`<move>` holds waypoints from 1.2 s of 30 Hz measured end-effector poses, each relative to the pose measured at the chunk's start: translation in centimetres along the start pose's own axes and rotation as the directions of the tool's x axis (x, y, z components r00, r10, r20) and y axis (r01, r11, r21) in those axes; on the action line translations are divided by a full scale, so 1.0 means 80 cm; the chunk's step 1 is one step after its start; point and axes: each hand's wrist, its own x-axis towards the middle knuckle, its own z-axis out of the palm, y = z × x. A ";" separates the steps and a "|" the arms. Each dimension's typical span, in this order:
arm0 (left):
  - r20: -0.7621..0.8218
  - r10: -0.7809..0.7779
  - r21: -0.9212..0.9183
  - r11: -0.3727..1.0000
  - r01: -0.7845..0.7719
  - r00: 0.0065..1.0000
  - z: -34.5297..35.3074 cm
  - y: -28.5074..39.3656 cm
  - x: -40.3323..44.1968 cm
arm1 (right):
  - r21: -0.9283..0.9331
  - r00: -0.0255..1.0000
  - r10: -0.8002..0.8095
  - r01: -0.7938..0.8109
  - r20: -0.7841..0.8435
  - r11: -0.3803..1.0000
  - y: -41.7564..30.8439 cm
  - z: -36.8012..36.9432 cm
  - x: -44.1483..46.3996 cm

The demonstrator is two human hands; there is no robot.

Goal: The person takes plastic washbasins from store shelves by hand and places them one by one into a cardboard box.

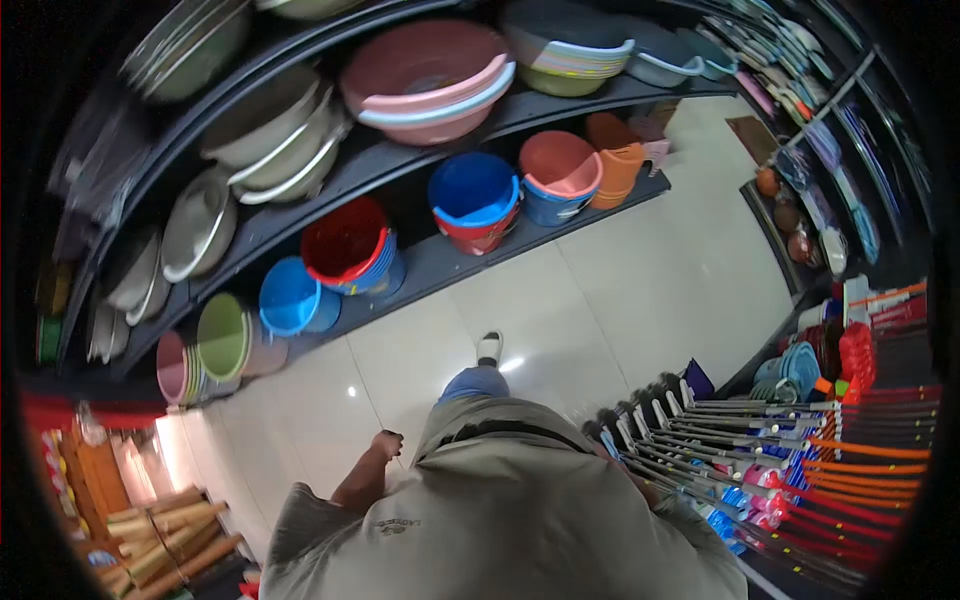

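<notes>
My left hand (388, 443) hangs beside my body over the tiled floor, its fingers curled together; whether anything small is inside cannot be made out. My right hand does not show; only part of that arm appears at the right edge of my shirt, near the mop handles. Ahead, the low shelf bears stacked buckets: a blue one (474, 190) on red, a red one (345, 238) on blue, a light blue one (298, 297) and a green one (221, 335). My shod foot (489, 347) is on the floor.
Large basins (425, 80) fill the shelf above the buckets. Brushes hang at the upper right. Mops with long handles (740, 430) stand close on the right. Bundled wooden rolls (170, 540) lie at the lower left. Glossy floor tiles (540, 300) run along the shelf.
</notes>
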 end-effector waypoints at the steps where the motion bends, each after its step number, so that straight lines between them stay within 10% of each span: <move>1: 0.095 0.482 0.369 0.796 -0.480 0.871 -0.011 -0.015 0.056 | 0.037 0.999 0.028 -0.027 -0.021 0.999 0.007 0.022 0.012; 5: 0.196 0.247 0.330 0.895 -0.301 0.949 -0.048 0.160 0.036 | 0.187 0.985 0.144 -0.125 -0.092 0.974 0.018 0.073 0.027; 6: 0.204 0.264 0.345 0.881 -0.322 0.943 -0.060 0.194 0.050 | 0.193 0.980 0.167 -0.143 -0.109 0.971 -0.020 -0.075 -0.020; 8: 0.327 0.455 0.405 0.725 -0.558 0.828 -0.079 0.261 0.080 | 0.431 0.976 0.207 -0.156 -0.072 0.889 -0.103 -0.350 -0.066; 9: 0.392 0.530 0.417 0.627 -0.658 0.752 -0.086 0.290 0.090 | 0.434 0.971 0.224 -0.168 -0.080 0.885 -0.074 -0.325 -0.048; 10: 0.523 0.660 0.616 0.145 -0.774 0.540 -0.100 0.316 0.116 | 0.451 0.963 0.245 -0.169 -0.116 0.877 -0.035 -0.289 -0.022; 11: 0.534 0.659 0.615 0.126 -0.778 0.529 -0.105 0.352 0.109 | 0.468 0.952 0.267 -0.170 -0.149 0.867 -0.010 -0.268 -0.004; 12: 0.280 0.584 0.395 0.653 -0.646 0.762 -0.105 0.394 0.091 | 0.957 0.787 0.601 -0.263 0.140 0.121 -0.023 -0.303 0.006; 13: 0.116 0.324 0.000 0.945 -0.326 0.939 -0.110 0.435 0.074 | 0.960 0.778 0.613 -0.257 0.139 0.109 -0.033 -0.343 0.009; 16: 0.119 0.381 0.052 0.920 -0.389 0.917 -0.133 0.495 0.114 | 0.975 0.632 0.745 -0.106 0.216 -0.193 -0.057 -0.454 0.013; 19: 0.083 0.388 0.049 0.918 -0.393 0.918 -0.134 0.533 0.113 | 0.995 0.650 0.753 -0.086 0.101 -0.058 -0.031 -0.425 0.022; 20: 0.085 0.401 0.036 0.914 -0.405 0.912 -0.131 0.544 0.104 | 0.961 0.682 0.718 -0.082 -0.139 0.264 0.003 -0.344 0.030; 24: 0.275 0.280 0.192 0.921 -0.338 0.920 -0.108 0.531 0.179 | 0.961 0.526 0.804 -0.157 0.277 -0.228 0.023 -0.279 -0.015; 26: 0.247 0.153 0.359 0.903 -0.237 0.957 -0.094 0.550 0.127 | 0.901 0.708 0.703 -0.343 0.062 0.266 0.043 -0.187 -0.007; 28: 0.329 0.121 0.633 0.708 -0.314 0.936 -0.078 0.496 0.212 | 0.913 0.706 0.706 -0.322 0.056 0.249 0.062 -0.159 -0.011; 29: 0.418 0.341 0.629 0.559 -0.540 0.842 -0.057 0.484 0.258 | 0.923 0.706 0.707 -0.300 0.045 0.241 0.060 -0.134 -0.017; 35: 0.221 0.042 0.415 0.900 -0.133 0.974 -0.007 0.625 0.205 | 0.957 0.722 0.688 -0.139 -0.080 0.256 0.206 -0.116 0.030; 36: 0.345 0.143 0.611 0.716 -0.338 0.928 -0.012 0.695 0.126 | 0.959 0.726 0.680 -0.109 -0.104 0.263 0.240 -0.118 0.033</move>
